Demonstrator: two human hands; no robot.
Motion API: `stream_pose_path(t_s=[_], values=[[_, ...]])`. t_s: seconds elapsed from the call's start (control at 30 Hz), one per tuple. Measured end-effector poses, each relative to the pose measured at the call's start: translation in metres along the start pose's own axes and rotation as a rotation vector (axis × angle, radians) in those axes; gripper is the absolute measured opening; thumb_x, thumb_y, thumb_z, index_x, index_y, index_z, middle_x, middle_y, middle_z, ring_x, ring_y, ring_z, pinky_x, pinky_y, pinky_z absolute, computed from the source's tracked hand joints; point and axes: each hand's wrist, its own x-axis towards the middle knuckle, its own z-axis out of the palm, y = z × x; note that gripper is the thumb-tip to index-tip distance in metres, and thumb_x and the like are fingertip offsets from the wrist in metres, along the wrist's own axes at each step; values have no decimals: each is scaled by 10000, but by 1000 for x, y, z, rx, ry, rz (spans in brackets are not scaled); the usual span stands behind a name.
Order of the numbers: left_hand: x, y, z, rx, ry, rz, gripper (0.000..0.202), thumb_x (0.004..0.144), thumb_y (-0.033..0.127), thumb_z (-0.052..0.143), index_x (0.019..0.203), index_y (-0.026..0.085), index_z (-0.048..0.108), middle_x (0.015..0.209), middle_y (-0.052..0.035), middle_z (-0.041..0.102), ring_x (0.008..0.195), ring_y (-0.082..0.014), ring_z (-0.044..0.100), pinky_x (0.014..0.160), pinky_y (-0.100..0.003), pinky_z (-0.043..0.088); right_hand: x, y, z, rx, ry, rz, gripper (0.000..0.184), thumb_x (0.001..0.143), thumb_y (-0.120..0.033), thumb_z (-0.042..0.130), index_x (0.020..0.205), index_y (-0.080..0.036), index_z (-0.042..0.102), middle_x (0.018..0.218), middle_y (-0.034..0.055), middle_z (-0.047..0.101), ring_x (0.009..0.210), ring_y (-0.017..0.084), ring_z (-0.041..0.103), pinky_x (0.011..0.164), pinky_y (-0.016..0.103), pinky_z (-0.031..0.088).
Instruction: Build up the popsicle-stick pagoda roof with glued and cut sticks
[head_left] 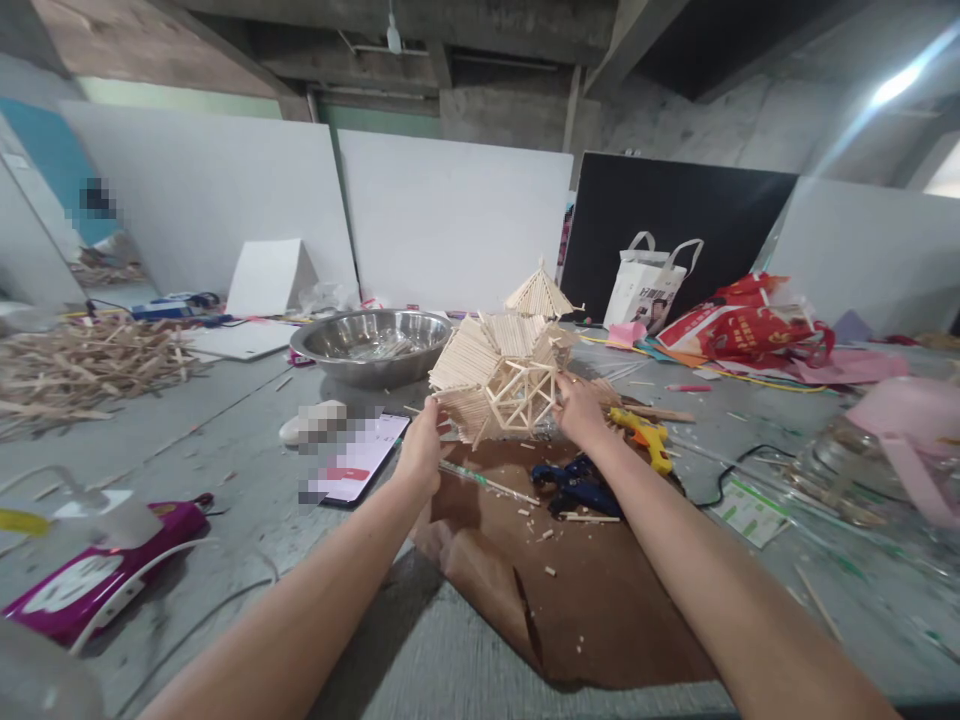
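Observation:
A model built of thin wooden sticks (501,375), with slatted panels and an open lattice face, is held tilted above a brown sheet (570,590) on the grey table. My left hand (421,445) grips its lower left edge with closed fingers. My right hand (577,405) holds its right side, fingers closed round the frame. A second small stick roof piece (538,294) stands behind the model. A yellow glue gun (643,436) and blue-handled pliers (576,486) lie just right of my right wrist.
A steel bowl (371,345) sits behind the model. A phone (358,470) lies to the left. A heap of sticks (82,365) fills the far left. A purple packet (97,580), red bags (742,325), a white tote (651,285) and a glass jar (847,470) ring the area.

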Motion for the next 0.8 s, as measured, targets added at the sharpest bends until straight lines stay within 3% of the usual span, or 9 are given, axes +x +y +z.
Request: stream_pose_path(t_s=[0.23,0.37,0.53,0.8], values=[[10,18,10,122,-55,25,585,660,640,308,883,180,593,983,-73,577,847,-190,512,592,-264,343,0,7,-2,33,-15,57,342,625,-88,443,940,-124,572,941,119,598,926,223,496,823,319,351],[15,31,18,83,-100,-2,611,658,659,279,926,203,585,1034,-58,549,854,-187,507,556,-251,334,-1,8,2,88,-31,105,370,659,-111,431,1007,-101,557,953,140,601,952,235,503,822,323,360],[22,45,26,34,-126,121,568,670,626,323,991,224,564,1009,-52,545,826,-171,503,539,-239,337,-7,4,12,199,-77,157,367,700,-130,406,1036,-137,552,926,113,622,920,210,540,789,297,394],[43,47,25,25,-73,234,581,650,629,360,949,181,580,927,-49,567,783,-154,493,615,-259,364,-17,-7,23,356,-214,177,415,701,-147,429,1110,-161,499,986,53,612,919,175,545,774,258,405]])
